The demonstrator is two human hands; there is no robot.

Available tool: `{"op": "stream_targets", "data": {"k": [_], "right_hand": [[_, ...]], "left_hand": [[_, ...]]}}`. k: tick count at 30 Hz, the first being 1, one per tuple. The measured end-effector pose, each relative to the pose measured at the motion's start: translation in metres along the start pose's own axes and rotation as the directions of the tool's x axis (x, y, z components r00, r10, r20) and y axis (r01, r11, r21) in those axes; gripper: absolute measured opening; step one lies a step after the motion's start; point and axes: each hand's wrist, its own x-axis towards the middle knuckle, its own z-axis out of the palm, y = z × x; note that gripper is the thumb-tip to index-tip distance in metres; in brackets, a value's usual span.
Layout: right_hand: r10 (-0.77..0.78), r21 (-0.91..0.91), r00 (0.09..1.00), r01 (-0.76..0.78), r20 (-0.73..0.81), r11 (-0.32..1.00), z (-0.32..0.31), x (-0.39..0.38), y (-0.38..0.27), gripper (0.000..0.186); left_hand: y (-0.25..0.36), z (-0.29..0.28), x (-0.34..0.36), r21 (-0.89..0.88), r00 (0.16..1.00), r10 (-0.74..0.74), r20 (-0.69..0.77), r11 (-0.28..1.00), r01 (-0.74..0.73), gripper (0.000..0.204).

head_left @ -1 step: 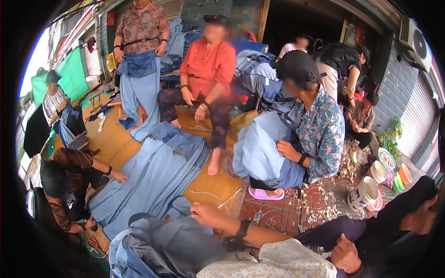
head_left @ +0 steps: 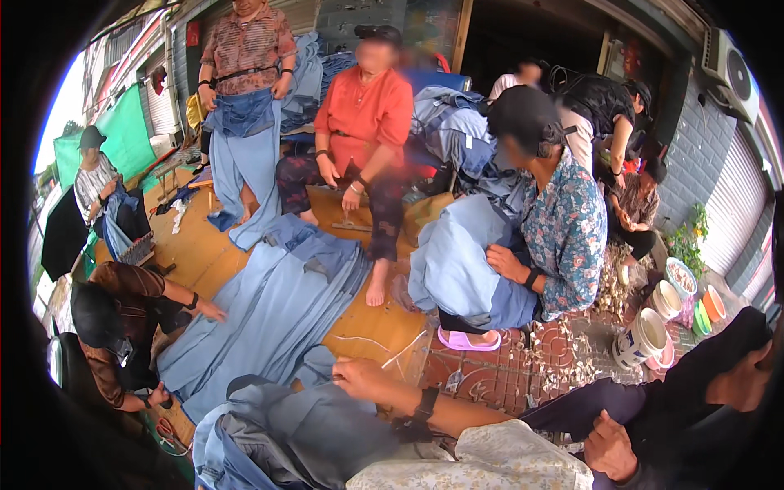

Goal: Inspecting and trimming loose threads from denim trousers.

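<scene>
My right hand [head_left: 359, 380] reaches leftward from the lower edge, a black band [head_left: 425, 403] around its wrist. Its fingers are pinched together; anything between them is too small to make out. Just beside it is a small fold of blue denim [head_left: 315, 364]. Below the hand, a bunched grey-blue garment [head_left: 282, 437] lies at the lower edge, partly blurred. Cream floral cloth [head_left: 482, 461] covers the base of my right forearm. My left hand does not show. Beyond, long light-blue denim pieces [head_left: 265, 298] lie spread over a yellow-brown board [head_left: 359, 331].
A person in brown [head_left: 114, 302] bends over the denim at left, near red-handled scissors [head_left: 167, 431]. Someone in a floral shirt [head_left: 563, 237] holds denim at right. A person in dark clothes [head_left: 694, 408] sits close at right. A white bucket [head_left: 639, 340] stands on the paving.
</scene>
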Motion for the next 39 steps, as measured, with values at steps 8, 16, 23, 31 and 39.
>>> {"op": "stream_targets", "data": {"k": [8, 16, 23, 31, 39], "right_hand": [[-0.045, 0.12, 0.999, 0.042, 0.029, 0.992, 0.004, 0.0, -0.031, 0.019], [-0.069, 0.141, 0.991, 0.052, 0.114, 0.989, 0.007, -0.002, -0.043, 0.022], [-0.109, 0.196, 0.99, 0.089, 0.095, 0.977, 0.014, -0.003, -0.043, 0.02], [-0.109, 0.197, 0.991, 0.09, 0.083, 0.976, 0.023, -0.002, -0.039, 0.017], [-0.113, 0.233, 0.993, 0.101, 0.038, 0.967, 0.025, 0.0, -0.04, 0.021]], "left_hand": [[0.0, 0.012, 0.001, 0.02, 0.998, -0.015, 0.055, 1.0, 0.014, 0.051], [-0.006, 0.016, -0.001, 0.024, 0.995, -0.026, 0.097, 0.999, 0.024, 0.052], [-0.01, 0.012, -0.005, 0.02, 0.992, -0.026, 0.12, 1.0, 0.024, 0.053], [-0.011, 0.008, -0.004, 0.007, 0.991, -0.031, 0.127, 1.0, 0.03, 0.054], [-0.007, -0.003, -0.001, -0.004, 0.988, -0.039, 0.151, 0.999, 0.04, 0.054]]}}
